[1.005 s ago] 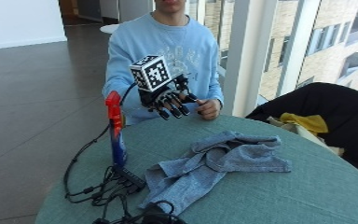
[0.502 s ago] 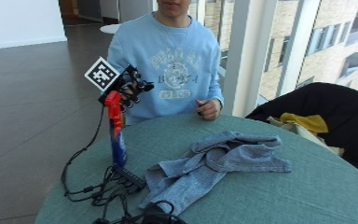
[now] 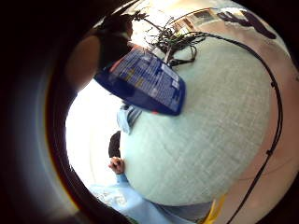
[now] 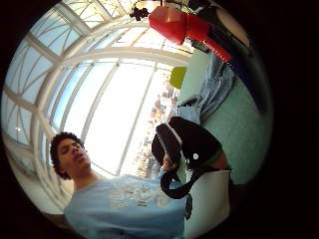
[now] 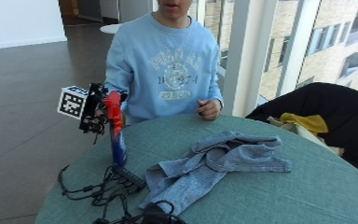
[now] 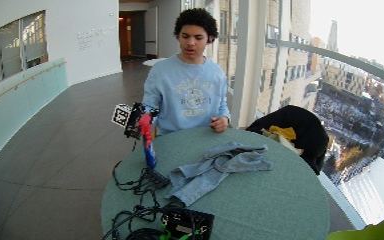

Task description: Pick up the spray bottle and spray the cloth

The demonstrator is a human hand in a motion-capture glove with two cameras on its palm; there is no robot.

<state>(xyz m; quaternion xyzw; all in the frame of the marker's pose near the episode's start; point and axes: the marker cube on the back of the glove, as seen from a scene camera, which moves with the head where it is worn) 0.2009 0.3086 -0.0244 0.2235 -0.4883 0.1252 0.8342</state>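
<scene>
The gloved right hand (image 5: 96, 112) is at the red head of the upright bottle (image 5: 116, 135) on the table (image 5: 303, 186); whether it grips cannot be told. The cloth (image 5: 213, 165) lies nearby.

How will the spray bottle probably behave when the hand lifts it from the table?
The spray bottle is tall and narrow, standing upright, so it may tip if nudged sideways. Its plastic body looks rigid, probably keeping its shape. The cloth lies apart.

Blue spray bottle (image 5: 117, 140), red head, upright by crumpled blue cloth (image 5: 219, 163).
</scene>
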